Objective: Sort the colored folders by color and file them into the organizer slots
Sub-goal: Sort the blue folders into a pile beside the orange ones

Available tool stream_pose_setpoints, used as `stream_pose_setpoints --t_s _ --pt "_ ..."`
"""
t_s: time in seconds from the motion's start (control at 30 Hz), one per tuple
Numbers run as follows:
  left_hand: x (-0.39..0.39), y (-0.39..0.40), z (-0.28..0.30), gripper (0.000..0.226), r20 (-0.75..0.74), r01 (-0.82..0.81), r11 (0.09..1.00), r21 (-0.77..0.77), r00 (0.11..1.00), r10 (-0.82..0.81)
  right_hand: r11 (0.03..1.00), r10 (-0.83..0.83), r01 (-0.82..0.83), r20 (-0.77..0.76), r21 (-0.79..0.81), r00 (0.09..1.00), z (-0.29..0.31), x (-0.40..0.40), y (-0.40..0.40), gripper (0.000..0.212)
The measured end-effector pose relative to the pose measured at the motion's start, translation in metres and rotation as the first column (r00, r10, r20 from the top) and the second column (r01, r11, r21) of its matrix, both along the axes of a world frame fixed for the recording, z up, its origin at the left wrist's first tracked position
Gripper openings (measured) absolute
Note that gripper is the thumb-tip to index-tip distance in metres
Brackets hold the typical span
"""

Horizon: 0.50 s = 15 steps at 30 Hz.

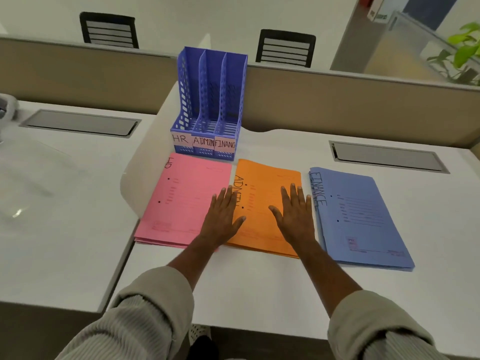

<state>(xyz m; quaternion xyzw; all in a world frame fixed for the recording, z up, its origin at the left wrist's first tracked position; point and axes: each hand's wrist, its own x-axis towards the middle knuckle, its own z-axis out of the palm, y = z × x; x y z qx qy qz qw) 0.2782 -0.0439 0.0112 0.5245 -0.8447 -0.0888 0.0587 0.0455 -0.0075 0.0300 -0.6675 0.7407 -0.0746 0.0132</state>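
Observation:
Three folder stacks lie side by side on the white desk: pink folders (179, 201) marked HR at the left, orange folders (262, 203) marked ADMIN in the middle, blue folders (363, 219) marked FINANCE at the right. Behind them stands a blue three-slot organizer (210, 105) labelled HR, ADMIN and FINANCE, with nothing in its slots. My left hand (223, 216) lies flat with straight fingers across the seam between the pink and orange stacks. Flat on the right half of the orange stack rests my right hand (296, 214).
A white curved divider (145, 162) rises just left of the pink stack. Two grey cable hatches (80, 123) (389, 157) are set into the desks. A beige partition (337, 105) runs behind, with black chairs (285, 48) and a plant (462, 53) beyond.

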Motion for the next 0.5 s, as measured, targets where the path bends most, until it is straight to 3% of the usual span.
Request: stream_pose_setpoints --t_s 0.37,0.5 --pt "0.001 -0.074 -0.022 0.080 -0.018 0.092 0.991 0.098 0.996 -0.091 0.989 -0.143 0.144 -0.031 0.038 0.989 -0.022 0.004 -0.034 0.076" --pt "-0.007 -0.079 -0.034 0.080 0.019 0.051 0.989 0.136 0.998 -0.054 0.979 -0.179 0.181 -0.025 0.095 0.984 -0.034 -0.003 -0.034 0.076"
